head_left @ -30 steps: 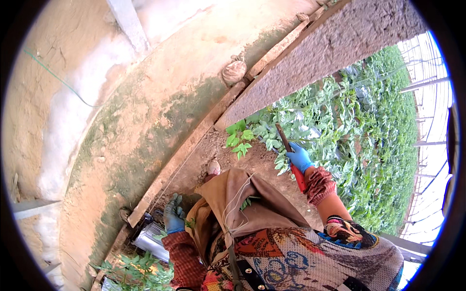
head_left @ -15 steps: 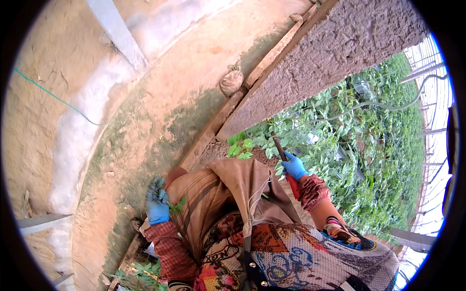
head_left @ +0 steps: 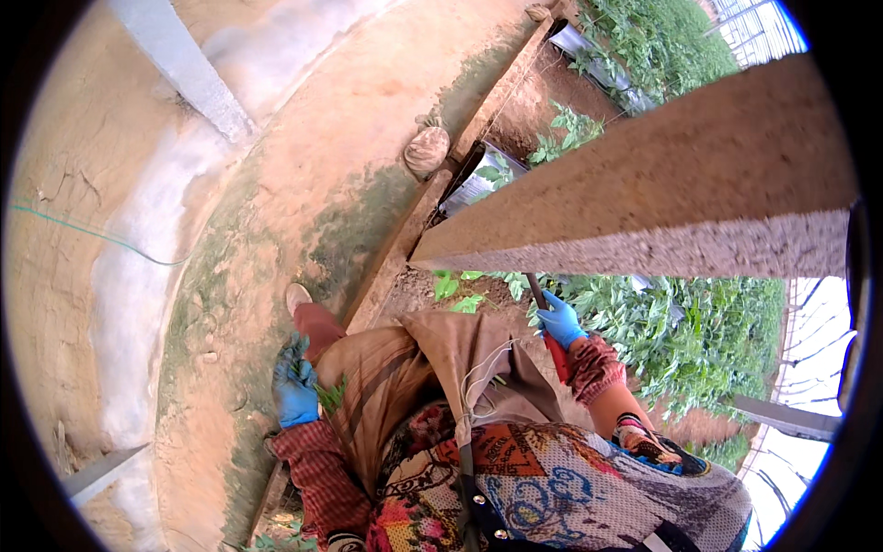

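Observation:
My left hand, in a blue glove with dark-stained fingers, hangs at the left beside my leg. Its fingers are curled, and a leafy green sprig sticks out from its inner side. On the right, my blue-gloved right hand is closed round a long tool. A dark shaft points ahead from that fist and a red part shows behind it; the tool's tip is hidden near the pillar. Between my hands hangs a brown cloth apron or bag with thin white cord.
A thick concrete pillar slants across the right, close ahead. Along the earth path runs a low brick edging with a tied sack on it. Leafy crop rows fill the right. Grey posts lean at the left wall.
I have stepped forward along the path, and a shoe now shows ahead. The pillar looms larger and covers more of the plants. Both hands keep their grips.

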{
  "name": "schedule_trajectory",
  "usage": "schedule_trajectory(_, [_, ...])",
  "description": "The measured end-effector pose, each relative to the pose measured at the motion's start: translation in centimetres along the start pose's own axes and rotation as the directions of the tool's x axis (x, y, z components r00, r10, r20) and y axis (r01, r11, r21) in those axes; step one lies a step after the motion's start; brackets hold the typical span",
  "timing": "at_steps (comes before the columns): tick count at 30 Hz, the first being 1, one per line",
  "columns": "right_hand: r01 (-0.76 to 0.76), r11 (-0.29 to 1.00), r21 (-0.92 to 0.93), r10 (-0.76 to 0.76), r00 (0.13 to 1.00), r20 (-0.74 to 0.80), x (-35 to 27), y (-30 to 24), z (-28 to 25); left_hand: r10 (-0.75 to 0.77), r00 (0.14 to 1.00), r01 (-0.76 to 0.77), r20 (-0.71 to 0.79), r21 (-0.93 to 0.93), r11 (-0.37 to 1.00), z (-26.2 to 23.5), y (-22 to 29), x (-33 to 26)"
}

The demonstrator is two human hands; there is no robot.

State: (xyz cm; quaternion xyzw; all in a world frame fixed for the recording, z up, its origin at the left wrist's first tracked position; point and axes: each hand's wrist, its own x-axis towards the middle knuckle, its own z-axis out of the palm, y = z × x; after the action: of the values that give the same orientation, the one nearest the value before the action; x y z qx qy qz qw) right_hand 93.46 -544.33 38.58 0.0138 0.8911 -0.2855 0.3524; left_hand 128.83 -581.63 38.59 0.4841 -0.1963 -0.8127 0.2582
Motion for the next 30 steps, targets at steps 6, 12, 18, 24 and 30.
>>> schedule_trajectory(6, [-0.156, 0.987, 0.048, 0.159, 0.984, -0.075, -3.2, -7.2, 6.2, -0.166, 0.984, 0.166, -0.060, 0.002, 0.986, -1.4, 11.1, 11.7])
schedule_trajectory(12, [-0.404, 0.915, -0.011, 0.397, 0.904, -0.156, -11.1, -17.5, 9.9, -0.272, 0.960, 0.278, -0.063, 0.144, 0.950, 2.0, 27.1, 17.6])
schedule_trajectory(18, [-0.520, 0.808, -0.278, 0.537, 0.843, -0.015, -17.6, -24.2, 13.3, -0.289, 0.957, 0.274, 0.026, 0.243, 0.930, 8.2, 36.4, 24.0])
schedule_trajectory(24, [-0.495, 0.802, -0.334, 0.585, 0.766, 0.267, -15.3, -32.1, 16.7, -0.392, 0.913, 0.331, 0.114, 0.358, 0.873, 21.2, 39.3, 32.4])
schedule_trajectory(30, [-0.412, 0.910, 0.048, 0.405, 0.907, 0.117, -5.4, -35.8, 21.3, -0.465, 0.871, 0.328, 0.160, 0.515, 0.792, 37.7, 39.8, 42.7])
